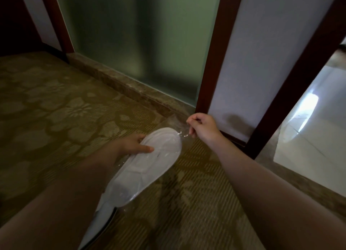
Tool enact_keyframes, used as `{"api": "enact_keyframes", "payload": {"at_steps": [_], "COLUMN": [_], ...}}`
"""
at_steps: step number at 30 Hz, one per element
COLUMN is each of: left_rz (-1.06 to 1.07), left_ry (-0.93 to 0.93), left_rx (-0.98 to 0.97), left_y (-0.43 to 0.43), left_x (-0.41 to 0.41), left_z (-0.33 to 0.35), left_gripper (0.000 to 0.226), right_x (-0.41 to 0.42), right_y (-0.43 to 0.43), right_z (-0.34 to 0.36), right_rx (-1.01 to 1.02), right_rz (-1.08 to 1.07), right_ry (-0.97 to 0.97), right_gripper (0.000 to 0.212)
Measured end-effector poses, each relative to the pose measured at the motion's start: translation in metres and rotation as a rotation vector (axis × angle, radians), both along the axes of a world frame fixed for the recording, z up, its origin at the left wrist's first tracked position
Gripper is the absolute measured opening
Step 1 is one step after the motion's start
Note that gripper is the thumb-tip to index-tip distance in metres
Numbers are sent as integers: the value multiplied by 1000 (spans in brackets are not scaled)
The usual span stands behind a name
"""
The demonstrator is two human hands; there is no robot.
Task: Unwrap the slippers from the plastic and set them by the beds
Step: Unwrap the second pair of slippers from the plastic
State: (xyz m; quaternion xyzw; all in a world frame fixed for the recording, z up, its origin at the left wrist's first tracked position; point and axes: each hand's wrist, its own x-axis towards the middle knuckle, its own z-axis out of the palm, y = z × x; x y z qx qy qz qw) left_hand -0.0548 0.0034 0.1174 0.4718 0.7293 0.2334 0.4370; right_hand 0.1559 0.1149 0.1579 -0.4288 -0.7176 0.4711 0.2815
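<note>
White slippers [149, 167]; olive floral-patterned carpet [56, 109].

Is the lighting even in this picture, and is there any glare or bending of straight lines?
Head view: uneven light, dim carpet, bright glare patch on the tiled floor at right; small glints on the plastic between the right hand and the slippers; the wooden frames lean from wide-angle distortion.
</note>
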Motion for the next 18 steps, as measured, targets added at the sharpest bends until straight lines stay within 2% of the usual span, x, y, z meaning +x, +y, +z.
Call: {"api": "enact_keyframes", "payload": {"at_steps": [4, 7, 10, 12, 15, 16, 18], "left_rz": [-27, -41, -31, -40, -21, -14, -10], "left_ry": [6, 17, 16, 37, 37, 35, 58], "left_rx": [-36, -51, -55, -41, 4, 26, 72], "left_y": [-4, -7, -7, -7, -8, -8, -7], "left_x": [-1, -4, -5, -4, -4, -3, -3], "left_z": [-2, -3, -1, 0, 0, 0, 1], "left_gripper": [54, 53, 56, 52, 30, 27, 30], "right_x": [9, 11, 6, 2, -2, -2, -3], "right_y": [8, 6, -2, -6, -9, -8, -6], "right_z": [-2, -2, -5, -8, -11, -13, -18], "right_rx": [40, 9, -47, -67, -107, -91, -28], "right_rz": [-55, 130, 320, 367, 378, 386, 406], "right_ry": [5, -132, -343, -405, -406, -418, -454], "right_gripper": [27, 23, 5, 30, 51, 49, 25]}}
